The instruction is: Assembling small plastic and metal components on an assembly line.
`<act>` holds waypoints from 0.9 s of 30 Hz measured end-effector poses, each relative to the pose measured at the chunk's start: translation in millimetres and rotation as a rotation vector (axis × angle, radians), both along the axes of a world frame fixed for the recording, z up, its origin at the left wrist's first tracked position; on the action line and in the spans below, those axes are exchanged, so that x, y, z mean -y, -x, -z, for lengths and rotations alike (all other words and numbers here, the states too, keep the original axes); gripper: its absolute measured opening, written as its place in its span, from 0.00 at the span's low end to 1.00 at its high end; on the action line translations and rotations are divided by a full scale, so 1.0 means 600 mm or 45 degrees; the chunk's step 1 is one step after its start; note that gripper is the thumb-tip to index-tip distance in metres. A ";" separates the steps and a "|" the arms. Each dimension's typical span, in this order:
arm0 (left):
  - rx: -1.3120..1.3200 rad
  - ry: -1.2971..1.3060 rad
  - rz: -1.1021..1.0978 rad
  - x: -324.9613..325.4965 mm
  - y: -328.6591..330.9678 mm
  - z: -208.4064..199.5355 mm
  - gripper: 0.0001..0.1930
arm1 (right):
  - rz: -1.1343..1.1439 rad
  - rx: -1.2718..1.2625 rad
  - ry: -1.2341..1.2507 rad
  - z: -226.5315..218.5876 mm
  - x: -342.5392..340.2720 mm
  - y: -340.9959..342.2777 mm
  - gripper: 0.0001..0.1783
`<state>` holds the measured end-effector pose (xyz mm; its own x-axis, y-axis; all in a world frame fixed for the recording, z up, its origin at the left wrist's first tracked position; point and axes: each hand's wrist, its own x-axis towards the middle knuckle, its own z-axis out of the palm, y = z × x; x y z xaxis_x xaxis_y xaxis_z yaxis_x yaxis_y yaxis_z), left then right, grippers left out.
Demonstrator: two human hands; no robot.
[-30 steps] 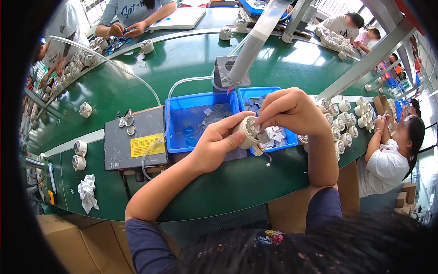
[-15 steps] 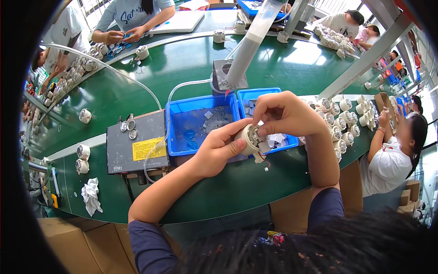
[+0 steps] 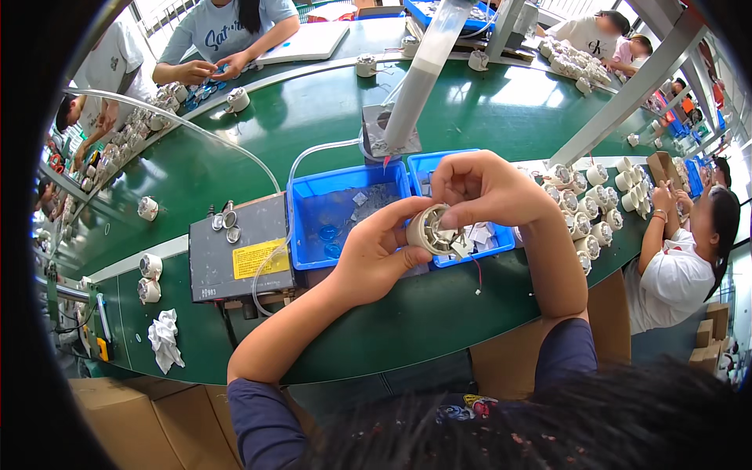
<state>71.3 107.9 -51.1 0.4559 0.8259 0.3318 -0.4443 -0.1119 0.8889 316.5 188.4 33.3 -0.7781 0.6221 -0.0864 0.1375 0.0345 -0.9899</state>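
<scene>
A cream-white round motor housing [image 3: 424,234] with metal parts inside is held up over the bins. My left hand [image 3: 374,254] grips its left side, thumb below and fingers above. At the upper right rim my right hand [image 3: 495,192] pinches with thumb and forefinger; whether a small piece is also between them is hidden. A thin dark red wire [image 3: 477,272] with a tiny white plug hangs from the housing. Behind my right hand, a blue bin [image 3: 501,245] holds small white and grey pieces. To its left, a larger blue bin [image 3: 305,205] contains pale flakes and blue discs.
A dispenser tube [image 3: 419,82] slants above the bins. Left stands a black control box [image 3: 211,266] with metal rings on top, near a crumpled white cloth [image 3: 165,341]. Several motor housings [image 3: 583,215] crowd the right side. A slanted metal post [image 3: 619,98] rises there. Co-workers sit around.
The motor housing has turned in my hands, so its open inside faces more toward me. Its wire now hangs farther right. My right hand remains at the rim. The whole view has shifted slightly.
</scene>
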 end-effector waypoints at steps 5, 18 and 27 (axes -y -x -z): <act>0.193 -0.172 -0.147 0.006 -0.002 -0.009 0.35 | -0.178 -0.575 0.129 0.001 0.003 -0.011 0.48; -0.307 -0.664 -0.793 0.039 -0.003 -0.038 0.33 | 0.138 -0.460 -0.524 0.016 0.038 0.038 0.22; -0.430 -0.887 -0.868 0.024 0.002 -0.047 0.34 | 0.150 -0.321 -0.449 0.009 0.030 0.031 0.18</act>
